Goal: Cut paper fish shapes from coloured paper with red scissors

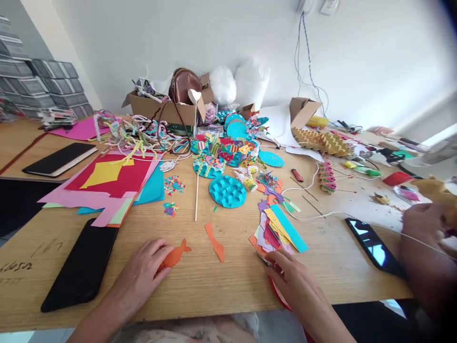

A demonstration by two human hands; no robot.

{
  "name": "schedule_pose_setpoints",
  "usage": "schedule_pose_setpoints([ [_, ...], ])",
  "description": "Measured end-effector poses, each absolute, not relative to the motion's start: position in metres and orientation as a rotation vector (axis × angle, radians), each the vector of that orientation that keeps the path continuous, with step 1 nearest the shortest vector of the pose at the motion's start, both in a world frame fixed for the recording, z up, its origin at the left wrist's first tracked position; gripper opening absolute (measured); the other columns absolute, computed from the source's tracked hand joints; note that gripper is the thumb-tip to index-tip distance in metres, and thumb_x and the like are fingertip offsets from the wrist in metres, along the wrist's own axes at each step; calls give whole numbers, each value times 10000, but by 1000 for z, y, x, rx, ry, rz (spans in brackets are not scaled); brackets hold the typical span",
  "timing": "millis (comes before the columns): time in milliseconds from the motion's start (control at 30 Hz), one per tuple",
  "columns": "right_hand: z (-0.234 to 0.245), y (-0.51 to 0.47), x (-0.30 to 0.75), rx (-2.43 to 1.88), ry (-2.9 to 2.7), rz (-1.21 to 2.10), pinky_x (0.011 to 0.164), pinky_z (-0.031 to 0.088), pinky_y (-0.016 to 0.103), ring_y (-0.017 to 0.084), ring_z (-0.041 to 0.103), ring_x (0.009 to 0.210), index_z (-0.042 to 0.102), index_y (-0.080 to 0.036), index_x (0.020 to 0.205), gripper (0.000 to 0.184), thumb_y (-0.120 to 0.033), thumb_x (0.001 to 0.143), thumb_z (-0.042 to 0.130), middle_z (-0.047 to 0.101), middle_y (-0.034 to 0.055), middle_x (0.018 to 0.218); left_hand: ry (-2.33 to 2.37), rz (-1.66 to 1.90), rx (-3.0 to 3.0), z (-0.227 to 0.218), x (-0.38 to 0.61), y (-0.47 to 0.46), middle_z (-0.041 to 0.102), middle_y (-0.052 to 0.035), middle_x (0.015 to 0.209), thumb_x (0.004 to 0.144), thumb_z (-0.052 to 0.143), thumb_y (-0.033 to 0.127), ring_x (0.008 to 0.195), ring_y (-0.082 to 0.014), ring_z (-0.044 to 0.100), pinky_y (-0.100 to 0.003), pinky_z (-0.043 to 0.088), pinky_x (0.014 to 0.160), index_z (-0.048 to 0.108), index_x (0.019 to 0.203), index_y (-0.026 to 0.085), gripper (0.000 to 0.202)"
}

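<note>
My left hand (143, 269) rests on the wooden table (221, 286) near its front edge, its fingers closed on an orange paper fish cut-out (175, 256). My right hand (291, 281) lies to the right, fingers curled round scissors (266, 260) whose tip shows by the thumb; red handles peek out under the wrist. Just beyond that hand is a fan of coloured paper strips (280, 228). An orange paper scrap (215, 242) lies between the two hands.
A black phone (83, 264) lies at front left, another phone (373, 245) at right beside another person's hands (424, 233). Stacked coloured sheets (110, 183), blue paper discs (227, 190), a wooden stick (196, 197), cardboard boxes (160, 109) and paper clutter fill the back.
</note>
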State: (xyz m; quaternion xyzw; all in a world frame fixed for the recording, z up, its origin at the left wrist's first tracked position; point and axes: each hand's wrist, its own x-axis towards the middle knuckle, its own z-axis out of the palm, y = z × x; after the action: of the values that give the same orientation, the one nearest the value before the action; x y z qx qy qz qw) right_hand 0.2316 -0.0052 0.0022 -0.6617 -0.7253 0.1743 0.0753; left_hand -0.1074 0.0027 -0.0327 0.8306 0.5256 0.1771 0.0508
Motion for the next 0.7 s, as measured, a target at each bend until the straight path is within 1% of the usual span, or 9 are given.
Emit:
schedule_pose_setpoints([
  [133,3,-17,250,-2154,-2149,458,666,463,336,251,638,848,618,-232,851,155,-295,823,479,646,75,930,1552,610,2623,-39,-113,8,701,-50,923,788,485,159,822,-206,675,-314,561,727,669,949,213,250],
  [233,1,-21,249,-2227,-2223,472,643,460,322,249,643,843,612,-223,871,128,-246,820,497,648,76,921,1524,658,2658,-42,-114,11,706,-33,907,829,427,183,795,-188,681,-285,560,708,669,946,235,274],
  [333,-6,-20,246,-2230,-2302,393,616,448,306,240,645,805,595,-212,840,125,-195,837,471,643,71,865,1515,685,2639,-43,-112,13,708,-19,894,868,387,231,786,-174,681,-262,556,713,672,933,255,293],
  [433,-13,-18,246,-2220,-2343,325,637,445,319,258,640,825,578,-197,835,123,-166,840,459,641,83,835,1545,736,2598,-44,-111,13,709,-30,887,905,340,311,794,-177,680,-263,557,723,682,918,254,347],
  [533,-11,-19,245,-2199,-2358,408,637,445,325,262,634,821,557,-182,833,100,-122,802,483,644,95,852,1566,755,2602,-47,-112,12,715,-45,909,924,304,378,819,-182,682,-266,557,738,690,938,247,408],
  [633,3,-23,237,-2071,-2374,602,610,441,292,213,618,748,527,-189,802,145,-60,745,492,639,73,844,1567,773,2621,-51,-113,11,720,-45,916,922,302,439,826,-182,686,-260,555,753,692,945,246,436],
  [700,13,-25,228,-1959,-2338,689,600,444,278,178,598,685,508,-192,787,126,-76,778,459,624,60,816,1565,791,2611,-52,-113,11,722,-45,909,918,299,460,818,-181,689,-256,557,747,692,941,241,450],
])
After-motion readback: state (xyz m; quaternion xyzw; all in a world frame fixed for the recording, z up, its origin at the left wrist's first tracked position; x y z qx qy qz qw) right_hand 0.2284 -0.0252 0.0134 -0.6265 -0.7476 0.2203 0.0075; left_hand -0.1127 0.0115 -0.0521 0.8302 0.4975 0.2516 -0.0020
